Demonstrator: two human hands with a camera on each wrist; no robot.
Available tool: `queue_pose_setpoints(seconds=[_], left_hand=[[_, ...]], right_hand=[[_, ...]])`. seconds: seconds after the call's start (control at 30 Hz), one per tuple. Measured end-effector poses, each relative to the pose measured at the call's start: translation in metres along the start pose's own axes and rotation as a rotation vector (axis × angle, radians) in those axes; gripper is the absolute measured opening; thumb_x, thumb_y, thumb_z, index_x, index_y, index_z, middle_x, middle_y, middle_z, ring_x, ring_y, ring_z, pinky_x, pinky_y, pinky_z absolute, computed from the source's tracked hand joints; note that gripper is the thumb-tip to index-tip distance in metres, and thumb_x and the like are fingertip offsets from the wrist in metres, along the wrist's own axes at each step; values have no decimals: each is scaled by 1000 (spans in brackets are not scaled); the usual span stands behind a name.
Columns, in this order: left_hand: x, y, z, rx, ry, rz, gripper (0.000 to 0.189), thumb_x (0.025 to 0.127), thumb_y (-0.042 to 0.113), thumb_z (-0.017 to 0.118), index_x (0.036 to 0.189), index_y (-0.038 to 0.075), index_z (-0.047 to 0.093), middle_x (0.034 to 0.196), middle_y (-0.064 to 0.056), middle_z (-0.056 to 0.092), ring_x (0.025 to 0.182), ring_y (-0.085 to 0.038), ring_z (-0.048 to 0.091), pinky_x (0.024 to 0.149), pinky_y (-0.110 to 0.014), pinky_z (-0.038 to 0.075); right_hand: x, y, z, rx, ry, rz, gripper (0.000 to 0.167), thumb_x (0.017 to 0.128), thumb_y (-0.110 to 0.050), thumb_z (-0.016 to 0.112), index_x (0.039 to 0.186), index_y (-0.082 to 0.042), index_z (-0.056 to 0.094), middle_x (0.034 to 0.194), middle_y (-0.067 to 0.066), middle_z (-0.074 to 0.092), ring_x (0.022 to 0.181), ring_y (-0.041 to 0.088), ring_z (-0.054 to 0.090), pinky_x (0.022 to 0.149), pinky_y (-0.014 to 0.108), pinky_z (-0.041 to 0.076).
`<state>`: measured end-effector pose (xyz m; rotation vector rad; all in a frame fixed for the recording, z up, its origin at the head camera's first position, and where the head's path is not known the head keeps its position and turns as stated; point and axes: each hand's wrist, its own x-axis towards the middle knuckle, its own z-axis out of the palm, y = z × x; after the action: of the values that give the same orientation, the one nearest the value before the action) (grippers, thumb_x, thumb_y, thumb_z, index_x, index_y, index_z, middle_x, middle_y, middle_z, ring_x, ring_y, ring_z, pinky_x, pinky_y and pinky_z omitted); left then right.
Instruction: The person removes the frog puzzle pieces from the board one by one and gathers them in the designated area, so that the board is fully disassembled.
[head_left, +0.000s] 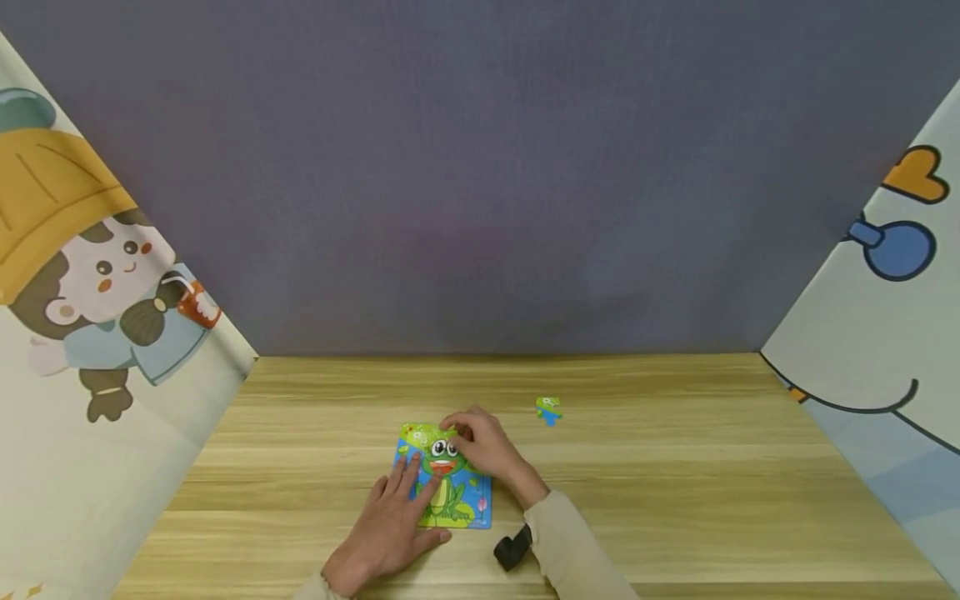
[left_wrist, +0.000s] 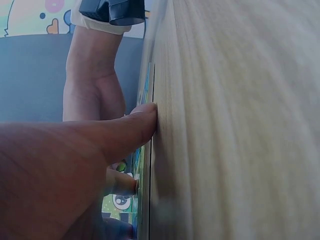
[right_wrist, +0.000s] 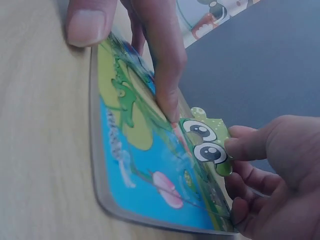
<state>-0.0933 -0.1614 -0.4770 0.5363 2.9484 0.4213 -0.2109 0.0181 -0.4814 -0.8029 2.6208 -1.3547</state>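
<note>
Head view | right hand (head_left: 483, 442) pinches eyed piece (right_wrist: 206, 141) at frog puzzle (head_left: 450, 497) | left hand (head_left: 386, 527), fingers extended, obscures puzzle's near-left corner | loose piece (head_left: 550, 410) toward wood-grain tabletop's (head_left: 675, 483) back edge | dark wall (head_left: 480, 183) behind, cartoon panels (head_left: 97, 292) flanking

Head view high, forward and down; wrist views close, tipped sideways, frog puzzle (head_left: 452, 493) in both.

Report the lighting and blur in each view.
Head: even light, puzzle small but recognisable; left wrist: hazy, tabletop grain blurred, left hand shaded; right wrist: slightly soft, small print unreadable, frog-eyes piece clear.
</note>
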Motion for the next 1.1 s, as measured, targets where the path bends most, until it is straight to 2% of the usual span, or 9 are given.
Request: queue_pose_setpoints(seconds=[0.2, 0.47, 0.77, 1.1], left_hand=[[0, 0, -1, -10, -10, 0, 79, 91, 58, 61, 150, 9, 44, 162, -31, 22, 149, -52, 24, 113, -71, 31], [0, 0, -1, -10, -3, 2, 79, 91, 58, 62, 150, 9, 45, 162, -31, 24, 149, -52, 25, 113, -70, 32], [0, 0, 0, -12, 3, 4, 79, 91, 57, 63, 151, 9, 44, 162, -31, 24, 150, -52, 24, 113, -70, 32], [0, -1, -1, -1, 4, 5, 78, 91, 58, 62, 150, 10, 44, 162, -31, 24, 149, -52, 25, 112, -70, 32]], right_hand=[[1, 3, 2, 30, 15, 6, 20, 95, -1, 62, 113, -6, 71, 90, 6, 67, 74, 6, 52, 67, 19, 46], [3, 7, 2, 64, 88, 58, 13, 95, -2, 64, 101, -6, 73, 95, 7, 74, 81, 9, 60, 71, 20, 51], [0, 11, -10, 109, 111, 85, 15, 97, -6, 62, 107, -4, 74, 100, 9, 74, 84, 13, 63, 71, 22, 52], [-6, 27, -26, 134, 170, 160, 16, 97, -7, 63, 107, -6, 75, 103, 9, 74, 91, 16, 65, 78, 29, 54]])
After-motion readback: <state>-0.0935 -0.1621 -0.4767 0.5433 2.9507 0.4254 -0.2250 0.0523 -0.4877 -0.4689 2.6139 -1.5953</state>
